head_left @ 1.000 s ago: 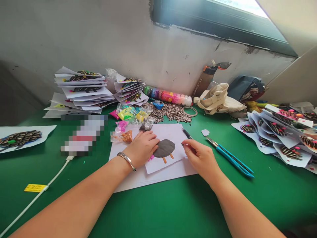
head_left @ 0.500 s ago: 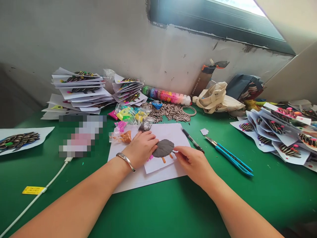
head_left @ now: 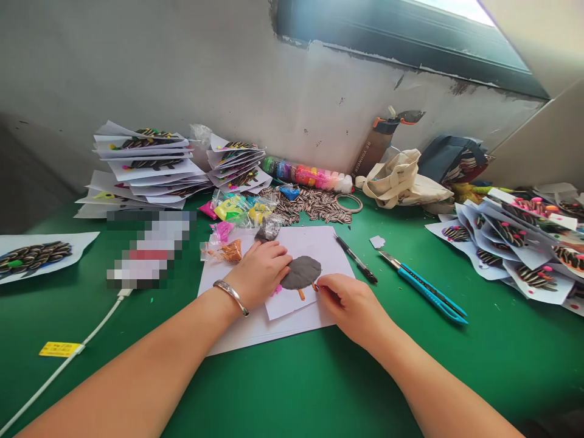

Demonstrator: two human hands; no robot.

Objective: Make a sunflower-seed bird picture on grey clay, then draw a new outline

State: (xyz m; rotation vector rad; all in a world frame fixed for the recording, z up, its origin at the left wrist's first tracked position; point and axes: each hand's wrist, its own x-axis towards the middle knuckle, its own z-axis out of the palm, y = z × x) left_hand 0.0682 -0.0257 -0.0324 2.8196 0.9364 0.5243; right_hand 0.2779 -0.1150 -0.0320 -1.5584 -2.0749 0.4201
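A flattened oval of dark grey clay [head_left: 301, 272] lies on a small white sheet [head_left: 288, 309], with orange clay legs [head_left: 301, 294] below it and a bit of pink clay [head_left: 277, 290] at its left. My left hand [head_left: 264, 271] rests flat on the sheet, fingers stretched out to the oval's left edge. At the oval's lower right, my right hand [head_left: 344, 298] pinches a small dark piece of clay [head_left: 315, 288] against the right orange leg; the fingers partly hide it. Under the small sheet lies a larger white paper [head_left: 237, 333].
A black pen [head_left: 358, 260] and a blue utility knife [head_left: 426, 289] lie to the right. Behind are clay bags [head_left: 232, 210], striped sunflower seeds [head_left: 314, 205] and a tape ring [head_left: 349, 204]. Stacks of decorated sheets [head_left: 146, 164] stand left and right. A white cable [head_left: 98, 325] crosses the left side.
My right hand has moved left from beside the pen to the right orange leg, carrying the small dark piece. My left hand has stayed put on the sheet.
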